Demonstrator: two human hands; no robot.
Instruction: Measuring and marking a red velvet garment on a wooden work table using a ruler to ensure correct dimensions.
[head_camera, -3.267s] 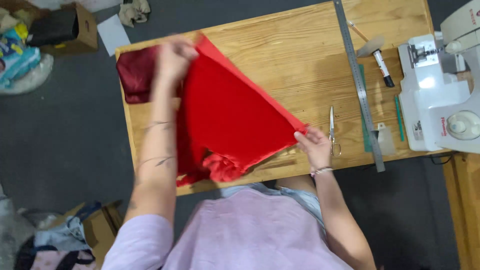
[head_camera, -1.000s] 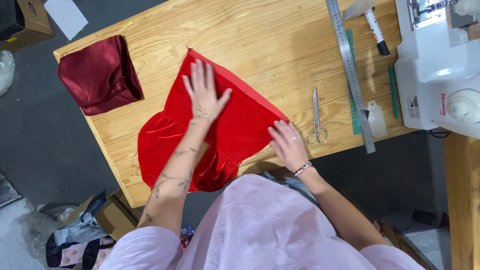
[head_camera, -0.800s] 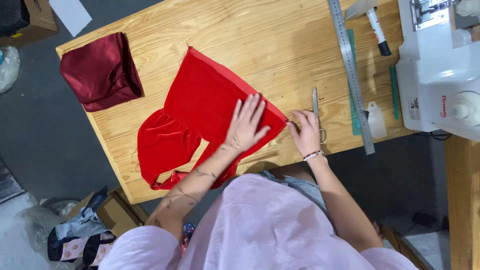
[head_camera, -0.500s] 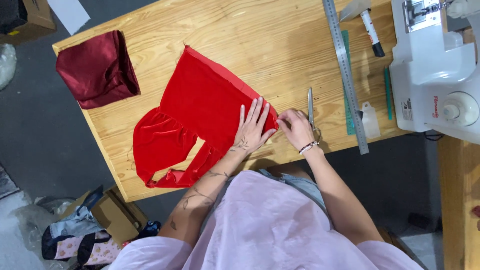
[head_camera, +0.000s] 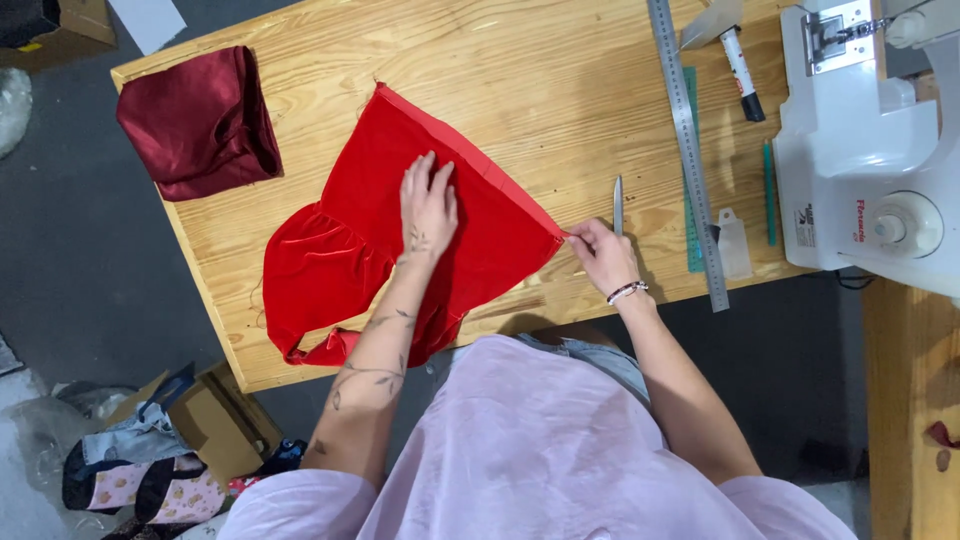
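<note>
a: head view. where is the red velvet piece (head_camera: 400, 250), and why does it lie as it does?

b: it lies spread on the wooden tabletop (head_camera: 520, 90), near the front edge, its gathered end toward the left and its straight hem running diagonally to a point at the right. flat contact with the tabletop keeps the nap smooth.

a: state of the left hand (head_camera: 428, 205)?

b: open, palm down, fingers (head_camera: 425, 175) extended and slightly spread. it grips nothing; it presses the middle of the fabric, which acts as an anchor so the piece does not slide.

a: and the right hand (head_camera: 603, 255)?

b: its fingers (head_camera: 580, 238) are closed in a pinch on the right corner of the fabric, drawing the hem taut against the anchoring palm.

a: surrounding items?

b: scissors (head_camera: 618, 205) lie just beside the right hand, closed. a long metal ruler (head_camera: 688, 150) runs front to back further right, with a marker (head_camera: 743, 75) beyond it, then a white sewing machine (head_camera: 870, 150). a folded dark red cloth (head_camera: 200, 120) sits at the far left corner, well apart from the work.
</note>
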